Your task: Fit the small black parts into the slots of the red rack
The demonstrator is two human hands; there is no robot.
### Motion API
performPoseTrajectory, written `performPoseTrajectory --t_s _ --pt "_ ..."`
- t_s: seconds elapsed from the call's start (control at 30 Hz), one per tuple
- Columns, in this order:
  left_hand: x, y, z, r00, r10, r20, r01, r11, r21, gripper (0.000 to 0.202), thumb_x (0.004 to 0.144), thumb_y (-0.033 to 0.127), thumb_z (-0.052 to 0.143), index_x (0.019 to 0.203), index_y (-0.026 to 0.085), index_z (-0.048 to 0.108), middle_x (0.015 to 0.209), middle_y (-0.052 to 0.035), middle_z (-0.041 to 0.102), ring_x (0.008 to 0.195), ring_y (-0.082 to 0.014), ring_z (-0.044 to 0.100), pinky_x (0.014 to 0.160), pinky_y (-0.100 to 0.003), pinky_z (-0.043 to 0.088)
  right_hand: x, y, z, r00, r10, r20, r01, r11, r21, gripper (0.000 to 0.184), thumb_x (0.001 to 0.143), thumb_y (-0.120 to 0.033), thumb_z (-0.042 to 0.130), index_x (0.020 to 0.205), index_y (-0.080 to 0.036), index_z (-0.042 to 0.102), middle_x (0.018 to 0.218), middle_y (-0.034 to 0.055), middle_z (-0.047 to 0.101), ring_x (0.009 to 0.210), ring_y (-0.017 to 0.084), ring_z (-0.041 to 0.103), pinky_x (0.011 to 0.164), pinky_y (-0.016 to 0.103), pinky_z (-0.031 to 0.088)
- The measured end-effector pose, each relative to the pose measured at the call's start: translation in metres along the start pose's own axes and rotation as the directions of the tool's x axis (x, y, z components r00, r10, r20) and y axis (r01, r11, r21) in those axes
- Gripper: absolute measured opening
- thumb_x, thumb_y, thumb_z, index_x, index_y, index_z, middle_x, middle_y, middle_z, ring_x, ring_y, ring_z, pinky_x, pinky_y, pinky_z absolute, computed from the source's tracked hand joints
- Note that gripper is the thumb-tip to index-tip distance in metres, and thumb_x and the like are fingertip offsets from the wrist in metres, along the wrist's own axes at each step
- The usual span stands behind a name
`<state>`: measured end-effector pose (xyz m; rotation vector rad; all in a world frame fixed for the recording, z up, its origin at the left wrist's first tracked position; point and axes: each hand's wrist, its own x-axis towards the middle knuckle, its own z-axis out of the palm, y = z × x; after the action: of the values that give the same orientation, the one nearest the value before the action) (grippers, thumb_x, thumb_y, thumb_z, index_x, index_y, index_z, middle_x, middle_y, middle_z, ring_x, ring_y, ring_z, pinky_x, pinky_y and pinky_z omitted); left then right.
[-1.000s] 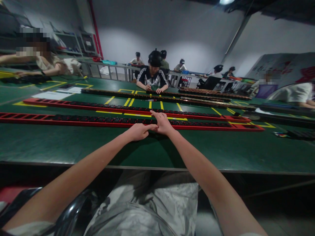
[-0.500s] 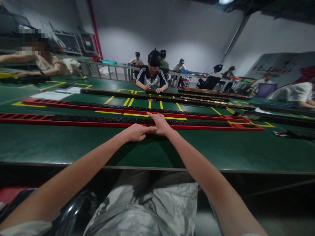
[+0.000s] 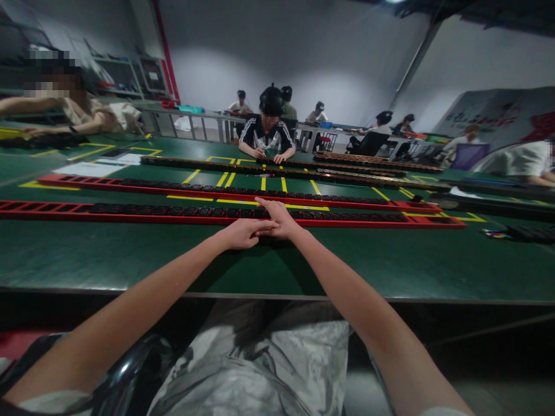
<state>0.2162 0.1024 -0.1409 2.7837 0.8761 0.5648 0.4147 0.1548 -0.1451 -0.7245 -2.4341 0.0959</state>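
Observation:
My left hand [image 3: 243, 234] is at the front edge of the near red rail [image 3: 173, 218], fingers curled, with the index finger stretched to the right until it meets my right hand. Whatever lies inside its curl is hidden. My right hand [image 3: 281, 219] reaches across the same rail with its fingers extended to the left, over the black pieces [image 3: 203, 211] set in the rail's slots. Both hands touch around the rail's middle and cover that stretch. Behind them lies a second red rail [image 3: 99, 186], also filled with black pieces along much of its length.
Long dark strips [image 3: 208, 166] lie farther back on the green table [image 3: 130, 254]. White papers [image 3: 89, 167] are at left, a black bundle with coloured wire ends [image 3: 520, 234] at right. A co-worker [image 3: 267, 136] sits opposite; others sit at both sides.
My right hand's extended fingers have shifted slightly left. My left index finger still meets the right hand, and both rails stay in place.

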Motion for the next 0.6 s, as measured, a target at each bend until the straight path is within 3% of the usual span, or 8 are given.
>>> performPoseTrajectory --t_s 0.13,0.27,0.47,0.6 --pt "0.005 -0.002 0.001 0.999 0.006 -0.034 -0.011 0.991 -0.135 0.054 0.084 0.011 0.048 0.137 0.023 0.052 0.133 -0.0052 0.062 0.117 -0.0179 0.061 0.1 -0.031 0.047 -0.002 0.004 0.004 0.998 0.016 -0.053 -0.013 0.998 0.062 0.105 0.068 -0.08 0.063 0.152 -0.024 0.034 0.13 0.0119 0.06 0.119 0.033 0.052 0.103 0.047 0.036" --pt "0.009 -0.005 0.004 0.99 0.032 -0.141 -0.07 0.959 -0.276 0.038 0.09 0.025 0.054 0.127 0.016 0.058 0.126 -0.0093 0.065 0.115 -0.02 0.061 0.101 -0.034 0.047 0.0 0.004 0.008 0.995 -0.015 -0.103 0.032 0.986 0.164 0.098 0.075 -0.084 0.049 0.151 -0.024 0.036 0.131 0.0115 0.059 0.12 0.032 0.053 0.103 0.048 0.036" --pt "0.017 -0.011 0.017 0.959 -0.006 -0.285 -0.147 0.846 -0.513 0.025 0.086 0.027 0.062 0.107 0.013 0.065 0.106 -0.0101 0.07 0.1 -0.0207 0.066 0.089 -0.032 0.052 0.001 -0.004 0.01 0.984 -0.043 -0.172 0.083 0.969 0.231 0.081 0.088 -0.076 0.036 0.149 -0.023 0.041 0.125 0.0123 0.062 0.116 0.031 0.055 0.101 0.05 0.037" --pt "0.021 -0.011 0.023 0.943 -0.075 -0.323 -0.131 0.809 -0.572 0.018 0.082 0.024 0.064 0.098 0.014 0.065 0.099 -0.0075 0.07 0.095 -0.0207 0.066 0.086 -0.032 0.052 0.001 -0.006 0.012 0.977 -0.034 -0.21 0.087 0.964 0.25 0.074 0.092 -0.071 0.033 0.148 -0.023 0.042 0.123 0.012 0.063 0.115 0.03 0.056 0.1 0.049 0.037"
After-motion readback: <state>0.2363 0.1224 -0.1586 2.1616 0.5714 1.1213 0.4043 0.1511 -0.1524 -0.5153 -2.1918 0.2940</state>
